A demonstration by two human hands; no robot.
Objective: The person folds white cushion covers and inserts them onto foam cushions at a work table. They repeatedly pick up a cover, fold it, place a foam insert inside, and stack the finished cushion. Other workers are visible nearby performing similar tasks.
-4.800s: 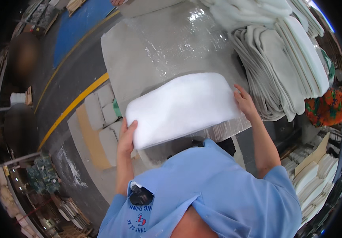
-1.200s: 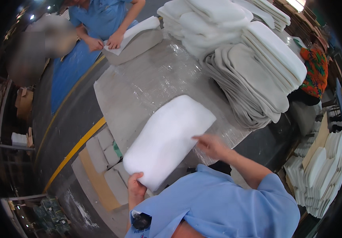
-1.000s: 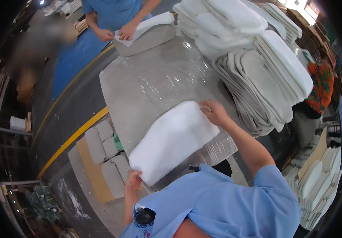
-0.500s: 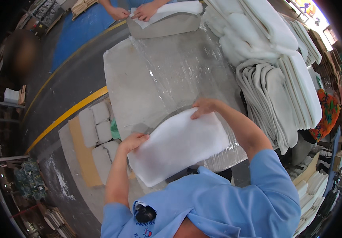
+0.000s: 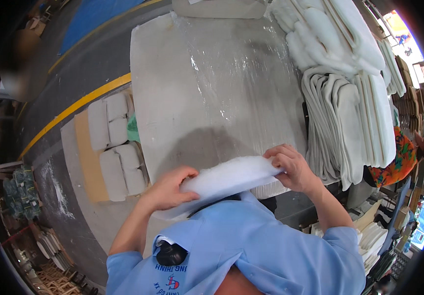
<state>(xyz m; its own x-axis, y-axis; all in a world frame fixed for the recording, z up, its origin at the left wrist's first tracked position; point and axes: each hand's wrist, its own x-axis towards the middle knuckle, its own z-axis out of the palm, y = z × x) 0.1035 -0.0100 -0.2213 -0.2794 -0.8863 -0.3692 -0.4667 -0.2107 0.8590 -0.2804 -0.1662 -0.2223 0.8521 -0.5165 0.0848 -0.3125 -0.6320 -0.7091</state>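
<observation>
Between my two hands is a white piece of fluffy padding, tilted and held close to my body over the near edge of the table. My left hand grips its left end, thumb and fingers around the edge. At the other end my right hand pinches the right edge with curled fingers. The lower part of the padding is hidden behind my chest. Beyond it lies the plastic-covered table top, grey and shiny with wrinkles.
Folded grey fabric pieces hang in a stack at the right, beside thick white padding. At the left, below table height, grey wrapped bundles lie on a board. A grey cushion-like piece sits at the far edge.
The padding has come closer to my body and tipped from a broad face to a narrow edge. My right hand moved down and right. The other person's hands have left the view.
</observation>
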